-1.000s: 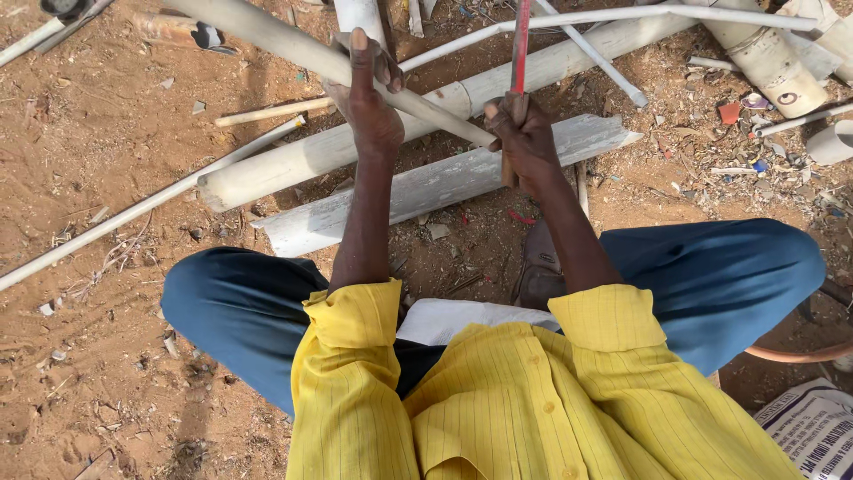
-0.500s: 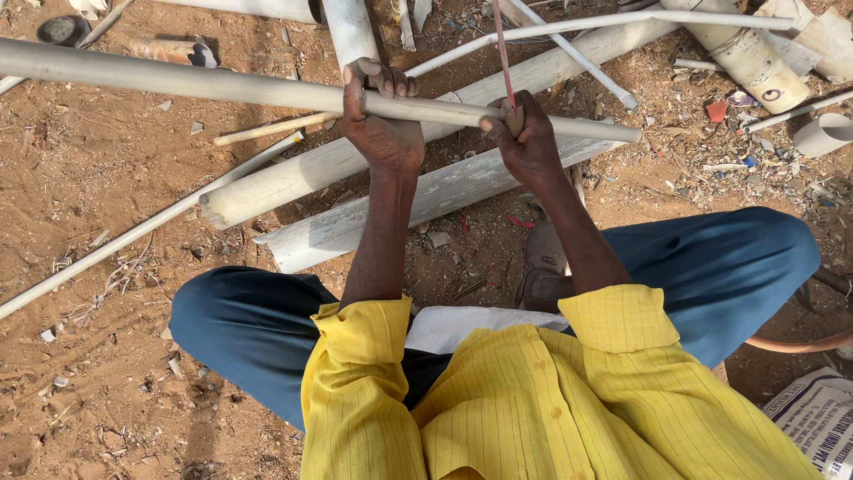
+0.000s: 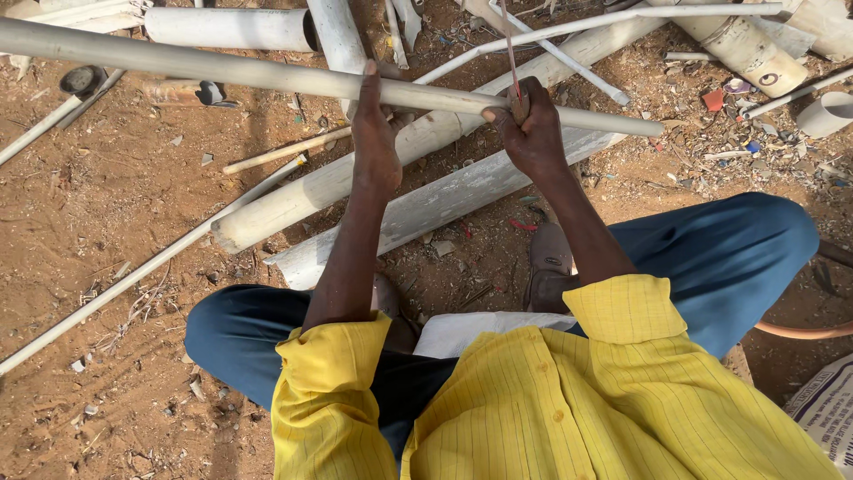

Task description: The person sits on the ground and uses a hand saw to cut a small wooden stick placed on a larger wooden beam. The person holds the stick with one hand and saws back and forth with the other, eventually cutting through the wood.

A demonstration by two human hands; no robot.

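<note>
I squat on red dirt in a yellow shirt and blue trousers. My left hand [image 3: 375,133] grips a long grey-white pipe [image 3: 222,69] that runs level across the view from the far left to about the middle right. My right hand [image 3: 530,133] is closed around the handle of a thin hacksaw-like blade [image 3: 508,44] with a reddish frame. The blade rises upward from the pipe just right of my left hand. The pipe's right end [image 3: 653,129] sticks out past my right hand.
Several white pipes lie on the ground: a thick one [image 3: 293,200] and a flat cut piece [image 3: 426,209] under my arms, a thin one [image 3: 133,276] at left. Short fat pipes [image 3: 746,49] and scrap litter [image 3: 746,142] sit top right. A printed sack [image 3: 826,404] lies bottom right.
The long pipe has swung from a slant into a level position across the view. My right hand and the saw have settled onto it, closer to my left hand.
</note>
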